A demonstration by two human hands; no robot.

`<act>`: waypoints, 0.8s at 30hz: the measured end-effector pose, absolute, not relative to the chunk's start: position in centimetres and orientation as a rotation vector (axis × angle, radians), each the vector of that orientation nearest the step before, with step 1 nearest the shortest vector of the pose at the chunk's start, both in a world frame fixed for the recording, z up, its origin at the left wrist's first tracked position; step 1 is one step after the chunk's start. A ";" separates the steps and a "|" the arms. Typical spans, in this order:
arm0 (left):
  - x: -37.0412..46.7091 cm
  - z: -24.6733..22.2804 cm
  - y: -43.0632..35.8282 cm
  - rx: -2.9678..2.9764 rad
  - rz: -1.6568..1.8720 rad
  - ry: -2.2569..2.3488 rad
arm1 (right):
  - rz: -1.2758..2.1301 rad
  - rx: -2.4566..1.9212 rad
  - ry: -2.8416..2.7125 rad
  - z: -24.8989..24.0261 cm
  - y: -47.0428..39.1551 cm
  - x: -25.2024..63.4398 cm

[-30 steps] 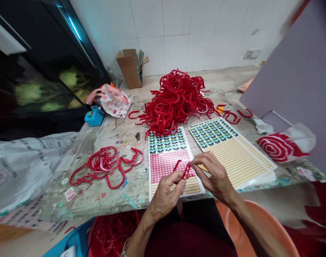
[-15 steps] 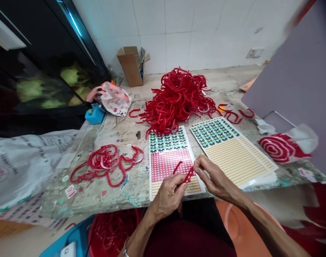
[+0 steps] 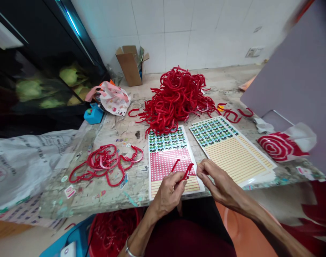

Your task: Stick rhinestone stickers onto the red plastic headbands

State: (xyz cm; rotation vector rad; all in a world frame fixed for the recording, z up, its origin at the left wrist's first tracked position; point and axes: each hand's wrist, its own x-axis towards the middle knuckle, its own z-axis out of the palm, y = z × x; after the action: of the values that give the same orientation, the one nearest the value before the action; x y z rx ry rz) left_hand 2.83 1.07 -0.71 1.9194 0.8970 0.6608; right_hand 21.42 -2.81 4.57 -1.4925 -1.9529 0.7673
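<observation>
My left hand [image 3: 169, 191] is closed around a red curved band [image 3: 188, 172], whose ends stick up above the fingers. My right hand [image 3: 216, 182] is beside it, thumb and fingertips pinched on a thin dark strip [image 3: 193, 175] that runs across to the band. What the strip is made of is too small to tell. Both hands are over the lower part of a sticker sheet [image 3: 168, 155] printed in green, pink and yellow rows. Behind that sheet rises a large heap of similar red bands [image 3: 176, 96]. A smaller tangle of them [image 3: 104, 162] lies to the left.
More sticker sheets [image 3: 232, 153] lie stacked at right, near a red and white swirl packet [image 3: 283, 146]. A cardboard box [image 3: 129, 67], a cloth bag [image 3: 112, 98] and a blue tape dispenser [image 3: 93, 113] stand at the back left. Below the table edge are a red tub [image 3: 112, 232] and an orange basin [image 3: 245, 228].
My right hand has shifted slightly right and down from the band, and a thin strip now shows between the hands. The band's near end points more upright. My left hand is almost still.
</observation>
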 end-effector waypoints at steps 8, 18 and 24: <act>3.1 0.0 0.8 1.866 0.648 0.889 | 0.660 -1.599 -1.899 3.6 -2.2 21.7; 3.4 -0.2 0.2 1.759 0.628 0.909 | 0.449 -1.717 -1.951 2.6 -2.2 21.4; 3.6 0.1 0.1 1.604 0.640 0.877 | 0.359 -1.758 -1.946 2.7 -2.5 20.8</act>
State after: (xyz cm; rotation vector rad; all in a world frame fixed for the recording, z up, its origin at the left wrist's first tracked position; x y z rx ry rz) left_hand 3.59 0.09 0.11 1.6044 0.8772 0.6397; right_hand 20.77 -2.48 2.68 -1.7582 -1.9455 0.3591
